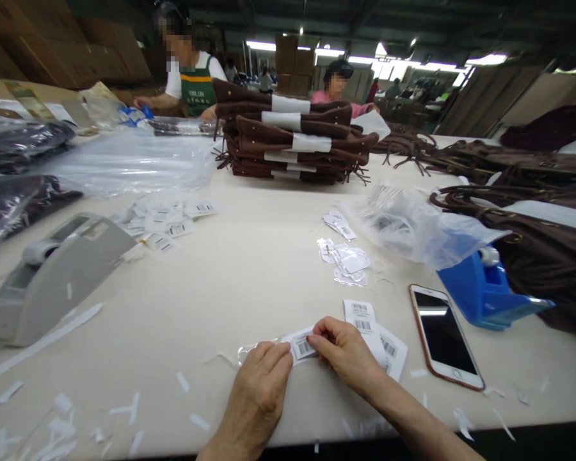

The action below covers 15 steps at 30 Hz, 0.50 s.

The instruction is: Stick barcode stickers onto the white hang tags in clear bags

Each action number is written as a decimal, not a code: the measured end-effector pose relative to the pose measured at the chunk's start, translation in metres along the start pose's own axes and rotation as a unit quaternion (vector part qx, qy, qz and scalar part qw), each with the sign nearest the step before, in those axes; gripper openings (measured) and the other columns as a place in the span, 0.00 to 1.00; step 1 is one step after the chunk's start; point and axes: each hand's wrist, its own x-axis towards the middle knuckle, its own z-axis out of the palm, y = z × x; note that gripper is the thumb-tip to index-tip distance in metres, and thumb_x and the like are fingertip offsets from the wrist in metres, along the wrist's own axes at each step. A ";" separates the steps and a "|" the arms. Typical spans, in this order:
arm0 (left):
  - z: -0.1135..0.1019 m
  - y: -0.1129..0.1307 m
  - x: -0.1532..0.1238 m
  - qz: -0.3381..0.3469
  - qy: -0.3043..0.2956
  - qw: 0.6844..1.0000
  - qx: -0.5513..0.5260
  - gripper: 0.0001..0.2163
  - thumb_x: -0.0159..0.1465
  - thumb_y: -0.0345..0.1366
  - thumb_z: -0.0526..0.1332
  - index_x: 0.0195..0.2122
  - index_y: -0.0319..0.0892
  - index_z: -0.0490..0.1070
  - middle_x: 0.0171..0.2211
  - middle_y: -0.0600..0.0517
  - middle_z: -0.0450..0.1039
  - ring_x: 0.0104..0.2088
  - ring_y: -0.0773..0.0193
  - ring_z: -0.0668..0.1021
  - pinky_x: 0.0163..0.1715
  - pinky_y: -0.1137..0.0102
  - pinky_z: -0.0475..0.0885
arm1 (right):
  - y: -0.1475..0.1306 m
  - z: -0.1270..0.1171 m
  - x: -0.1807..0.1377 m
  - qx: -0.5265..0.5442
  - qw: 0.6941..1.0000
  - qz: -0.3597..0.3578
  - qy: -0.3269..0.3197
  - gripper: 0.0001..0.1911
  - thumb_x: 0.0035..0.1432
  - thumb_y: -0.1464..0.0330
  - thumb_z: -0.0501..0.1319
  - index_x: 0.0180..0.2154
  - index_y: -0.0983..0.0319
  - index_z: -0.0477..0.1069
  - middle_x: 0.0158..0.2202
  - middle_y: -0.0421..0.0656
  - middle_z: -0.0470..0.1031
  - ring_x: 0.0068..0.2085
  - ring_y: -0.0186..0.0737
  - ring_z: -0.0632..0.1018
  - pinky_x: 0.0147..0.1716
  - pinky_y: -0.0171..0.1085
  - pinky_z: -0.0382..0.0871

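Both my hands work at the near edge of the white table [249, 275]. My left hand [262, 374] pinches the left end of a small white barcode label [303, 346], over a small clear plastic sleeve [248, 351]. My right hand [346, 353] pinches the label's right end, fingers closed. More barcode labels [375, 333] lie just right of my right hand.
A phone [444, 336] and a blue tape dispenser [484, 291] lie at the right, a grey tape dispenser [52, 275] at the left. Loose labels [166, 218], clear bags [408, 224], a stack of brown bags [292, 137] and two seated people [194, 77] are beyond.
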 end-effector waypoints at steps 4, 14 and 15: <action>0.000 -0.001 -0.002 -0.012 0.005 1.000 -0.013 0.10 0.60 0.24 0.50 0.34 0.39 0.69 0.35 0.48 0.73 0.34 0.62 0.70 0.35 0.67 0.72 | 0.002 0.001 0.003 0.005 1.000 0.012 -0.008 0.07 0.50 0.67 0.57 0.23 0.61 0.65 0.15 0.35 0.64 0.18 0.30 0.65 0.16 0.29 0.55; 0.001 -0.001 -0.003 -0.028 -0.006 0.999 -0.033 0.09 0.60 0.23 0.51 0.35 0.38 0.69 0.36 0.47 0.72 0.35 0.61 0.69 0.35 0.67 0.71 | 0.001 0.002 0.003 -0.013 1.000 0.020 -0.014 0.06 0.50 0.67 0.57 0.23 0.61 0.66 0.14 0.34 0.64 0.17 0.30 0.64 0.16 0.29 0.54; 0.001 -0.001 -0.003 -0.029 -0.008 0.999 -0.032 0.09 0.60 0.23 0.51 0.35 0.38 0.69 0.36 0.47 0.72 0.35 0.61 0.69 0.35 0.66 0.71 | 0.001 0.002 0.003 -0.017 1.000 0.017 -0.014 0.06 0.50 0.67 0.57 0.23 0.61 0.66 0.14 0.34 0.64 0.17 0.30 0.64 0.16 0.29 0.54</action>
